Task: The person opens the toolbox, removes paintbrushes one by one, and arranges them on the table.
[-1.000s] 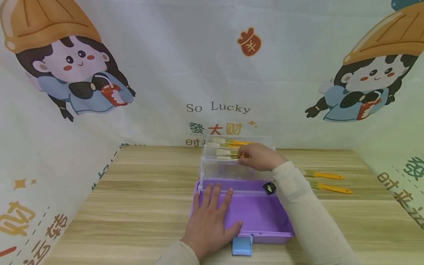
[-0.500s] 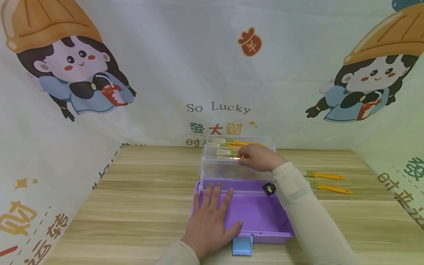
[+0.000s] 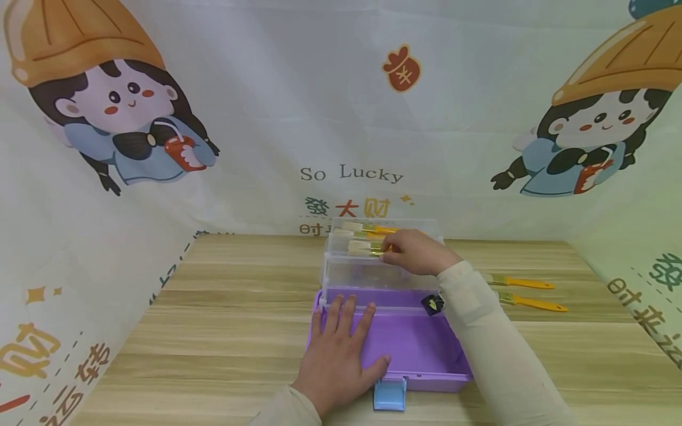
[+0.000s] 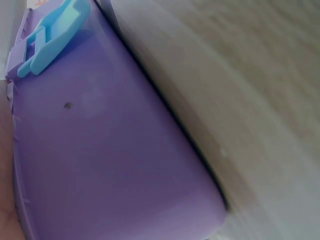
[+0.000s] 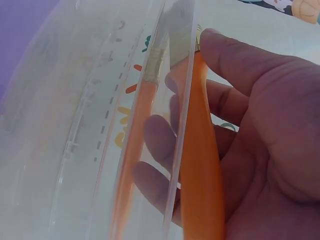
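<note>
My right hand [image 3: 418, 251] pinches a paintbrush [image 5: 200, 150] with an orange handle near its metal ferrule, thumb on one side and fingertips on the other. The brush lies along the front of a clear plastic tray [image 3: 341, 275], its pale bristles pointing left. In the right wrist view, some fingers show through the tray's clear wall. Behind it, more paintbrushes [image 3: 356, 227] lie in the tray. My left hand [image 3: 338, 355] rests with spread fingers on the left side of an open purple box [image 3: 421, 343]; the left wrist view shows the box's outer wall.
Two paintbrushes [image 3: 533, 302] lie on the wooden table [image 3: 229, 319] to the right, partly behind my right sleeve. A light blue latch [image 3: 389, 395] hangs at the box's front. A small black label [image 3: 433, 304] sits near its back. A printed cloth [image 3: 256, 118] stands behind.
The held brush's bristle end has shifted slightly against the tray. My right hand has barely moved, and the left stays in place.
</note>
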Demonstrator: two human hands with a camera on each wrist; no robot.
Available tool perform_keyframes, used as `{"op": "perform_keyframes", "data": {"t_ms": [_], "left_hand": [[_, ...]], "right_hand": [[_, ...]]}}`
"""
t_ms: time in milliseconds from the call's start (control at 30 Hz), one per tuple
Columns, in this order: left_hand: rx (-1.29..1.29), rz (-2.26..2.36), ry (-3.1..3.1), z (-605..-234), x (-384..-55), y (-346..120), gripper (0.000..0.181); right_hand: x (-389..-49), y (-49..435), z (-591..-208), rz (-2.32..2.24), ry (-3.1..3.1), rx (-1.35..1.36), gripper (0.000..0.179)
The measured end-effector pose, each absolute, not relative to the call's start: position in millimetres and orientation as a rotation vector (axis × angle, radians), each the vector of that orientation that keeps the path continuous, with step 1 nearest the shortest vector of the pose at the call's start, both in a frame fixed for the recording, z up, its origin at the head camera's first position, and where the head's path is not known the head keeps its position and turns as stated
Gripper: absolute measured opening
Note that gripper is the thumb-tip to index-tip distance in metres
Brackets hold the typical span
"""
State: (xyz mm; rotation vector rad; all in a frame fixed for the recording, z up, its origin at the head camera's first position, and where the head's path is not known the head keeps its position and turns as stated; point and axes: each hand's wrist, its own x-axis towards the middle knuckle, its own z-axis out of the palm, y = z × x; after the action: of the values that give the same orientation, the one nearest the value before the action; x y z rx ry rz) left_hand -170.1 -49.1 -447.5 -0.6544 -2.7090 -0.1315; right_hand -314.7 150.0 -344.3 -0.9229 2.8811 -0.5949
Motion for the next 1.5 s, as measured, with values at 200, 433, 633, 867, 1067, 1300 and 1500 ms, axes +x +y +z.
{"op": "perform_keyframes", "data": {"t_ms": [200, 433, 633, 867, 1067, 1300, 1500], "left_hand": [[-0.655, -0.139, -2.714, -447, -170, -49, 0.082], [-0.654, -0.141, -2.720, -448, -170, -49, 0.082], [-0.660, -0.133, -2.730, -448, -170, -49, 0.082], [-0.659, -0.126, -2.719, -449, -170, -49, 0.082], [-0.658, -0.134, -2.719, -448, -170, -50, 0.082], [-0.660, -0.146, -2.747, -448, -170, -51, 0.083], [-0.660, -0.136, -2.735, -449, -171, -50, 0.083]], "right_hand": [[-314, 150, -344, -0.607, 2.896, -0.947, 0.012], [-313, 151, -343, -0.582, 2.931, -0.996, 0.013], [-309, 152, -344, -0.572, 2.947, -0.985, 0.021], [-306, 155, -343, -0.604, 2.976, -1.000, 0.024], [-302, 158, -340, -0.659, 2.983, -1.016, 0.024], [-296, 168, -334, -0.695, 2.997, -1.049, 0.023], [-289, 179, -328, -0.711, 3.014, -1.038, 0.023]]}}
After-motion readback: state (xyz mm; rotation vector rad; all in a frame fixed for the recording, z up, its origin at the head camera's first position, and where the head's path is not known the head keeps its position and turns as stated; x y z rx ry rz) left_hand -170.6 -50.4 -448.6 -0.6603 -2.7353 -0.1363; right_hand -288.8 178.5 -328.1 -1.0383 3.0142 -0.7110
